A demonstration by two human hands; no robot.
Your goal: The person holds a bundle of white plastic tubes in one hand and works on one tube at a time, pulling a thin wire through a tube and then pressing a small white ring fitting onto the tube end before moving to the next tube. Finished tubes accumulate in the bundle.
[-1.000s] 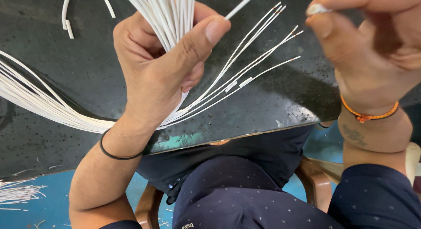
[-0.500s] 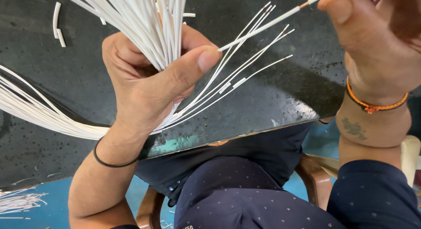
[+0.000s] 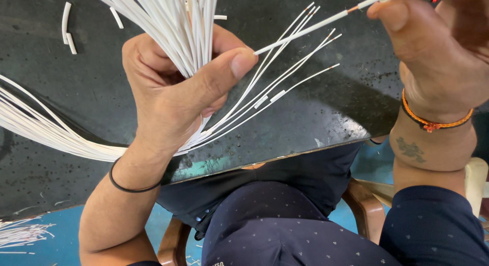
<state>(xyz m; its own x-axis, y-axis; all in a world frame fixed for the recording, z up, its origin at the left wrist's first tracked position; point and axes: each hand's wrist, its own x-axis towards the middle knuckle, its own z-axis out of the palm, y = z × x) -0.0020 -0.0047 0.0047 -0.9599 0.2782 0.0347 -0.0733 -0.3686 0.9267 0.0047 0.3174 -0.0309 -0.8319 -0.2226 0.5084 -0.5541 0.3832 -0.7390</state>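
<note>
White wire bundle (image 3: 168, 26), frame centre-left: my left hand (image 3: 173, 98) is clamping it, fingers closed. My right hand (image 3: 433, 52), upper right, is pinching one wire (image 3: 305, 33) above the dark table (image 3: 331, 118).

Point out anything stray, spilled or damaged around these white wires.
Short cut-off white sleeve pieces lie loose on the dark tabletop at upper left, and thin white offcuts litter the blue floor at lower left. No wire in the bundle looks damaged.

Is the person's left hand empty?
No, the left hand grips a bundle of white wires between thumb and fingers.
</note>
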